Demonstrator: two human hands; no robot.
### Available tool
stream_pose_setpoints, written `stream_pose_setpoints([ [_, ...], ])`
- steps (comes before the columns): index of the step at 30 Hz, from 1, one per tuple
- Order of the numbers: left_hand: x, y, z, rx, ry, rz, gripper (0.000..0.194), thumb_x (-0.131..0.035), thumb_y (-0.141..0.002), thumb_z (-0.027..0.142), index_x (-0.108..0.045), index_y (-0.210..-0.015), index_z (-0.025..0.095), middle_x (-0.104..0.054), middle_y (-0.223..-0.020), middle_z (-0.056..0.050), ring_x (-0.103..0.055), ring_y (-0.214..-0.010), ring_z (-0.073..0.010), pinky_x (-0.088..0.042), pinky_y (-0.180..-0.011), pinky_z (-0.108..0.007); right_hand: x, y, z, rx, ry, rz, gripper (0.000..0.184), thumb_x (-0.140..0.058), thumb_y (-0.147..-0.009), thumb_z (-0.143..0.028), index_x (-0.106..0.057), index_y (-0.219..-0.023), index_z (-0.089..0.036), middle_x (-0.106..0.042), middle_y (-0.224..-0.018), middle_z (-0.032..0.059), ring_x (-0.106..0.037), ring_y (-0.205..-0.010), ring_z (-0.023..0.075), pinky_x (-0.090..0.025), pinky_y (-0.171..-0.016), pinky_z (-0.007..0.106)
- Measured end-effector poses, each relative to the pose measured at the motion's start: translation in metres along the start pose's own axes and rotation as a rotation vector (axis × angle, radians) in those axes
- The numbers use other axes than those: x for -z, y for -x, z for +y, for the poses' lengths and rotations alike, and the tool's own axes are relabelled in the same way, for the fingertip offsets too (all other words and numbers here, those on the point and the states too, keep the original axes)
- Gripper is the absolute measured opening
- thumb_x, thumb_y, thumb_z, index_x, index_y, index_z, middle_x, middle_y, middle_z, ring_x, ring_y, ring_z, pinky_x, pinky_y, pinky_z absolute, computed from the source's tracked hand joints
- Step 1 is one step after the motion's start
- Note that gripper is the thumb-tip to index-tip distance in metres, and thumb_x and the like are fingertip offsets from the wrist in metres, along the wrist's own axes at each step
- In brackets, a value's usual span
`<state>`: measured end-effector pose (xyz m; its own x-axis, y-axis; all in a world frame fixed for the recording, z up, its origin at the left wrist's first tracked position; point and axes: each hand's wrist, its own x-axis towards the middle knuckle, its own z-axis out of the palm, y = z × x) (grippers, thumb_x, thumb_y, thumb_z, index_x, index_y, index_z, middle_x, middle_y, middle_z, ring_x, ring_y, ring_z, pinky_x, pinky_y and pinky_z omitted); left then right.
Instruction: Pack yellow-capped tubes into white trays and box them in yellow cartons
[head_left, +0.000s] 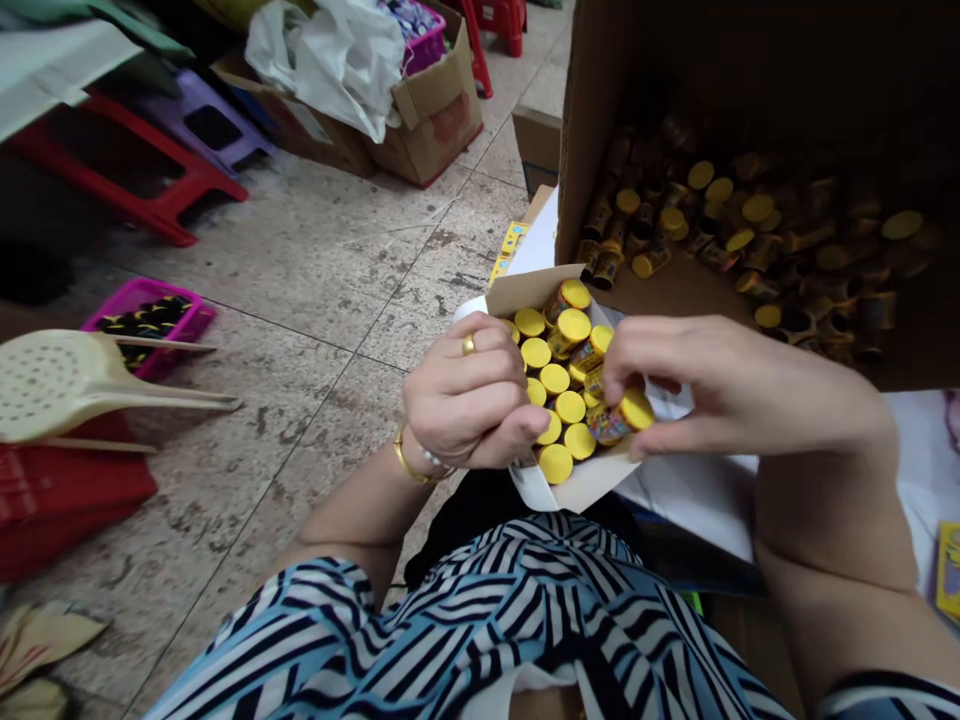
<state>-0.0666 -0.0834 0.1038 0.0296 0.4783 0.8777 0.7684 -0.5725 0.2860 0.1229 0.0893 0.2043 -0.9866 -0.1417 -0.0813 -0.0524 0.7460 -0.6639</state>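
Note:
In the head view a small white carton (596, 482) stands with its flaps up, packed with several small tubs (555, 379) with yellow lids. My left hand (476, 395), with a ring on one finger, is curled over the carton's left side and grips it; its fingertips are hidden. Between the thumb and fingers of my right hand (705, 385) is a tub (611, 424) with a printed label and yellow lid. It leans at the carton's right side, tilted against the upright ones.
A big cardboard box (564, 150) on its side holds many loose yellow-lidded tubs (757, 208). On the floor to the left are a pink basket (202, 318), a cream stool (45, 385) and a red stool (142, 175). Another carton (431, 125) stands at the back.

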Motion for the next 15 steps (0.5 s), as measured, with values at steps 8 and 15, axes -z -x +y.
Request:
stream_pose_setpoints([
  [8,-0.002,0.002,0.001,0.002,-0.005,0.01,0.034,-0.063,-0.088,0.029,-0.045,-0.061,0.02,-0.05,-0.055,0.003,-0.049,-0.053,-0.0123,-0.047,-0.066,-0.036,-0.016,-0.008,-0.008,-0.112,0.255,-0.067,0.021,-0.08,-0.083,-0.03,-0.067,-0.096,-0.02,-0.062,-0.099,0.0019,-0.055,-0.082,0.0153,-0.034,-0.067,0.027],
  [15,0.004,0.007,0.004,0.041,0.001,-0.034,0.029,-0.066,-0.084,0.025,-0.046,-0.062,0.02,-0.053,-0.057,0.002,-0.052,-0.056,-0.0135,-0.047,-0.065,-0.037,-0.003,-0.005,0.01,-0.072,0.152,0.019,0.031,-0.073,-0.088,-0.054,-0.078,-0.088,-0.023,-0.064,-0.09,0.0025,-0.058,-0.079,0.0154,-0.04,-0.068,0.027],
])
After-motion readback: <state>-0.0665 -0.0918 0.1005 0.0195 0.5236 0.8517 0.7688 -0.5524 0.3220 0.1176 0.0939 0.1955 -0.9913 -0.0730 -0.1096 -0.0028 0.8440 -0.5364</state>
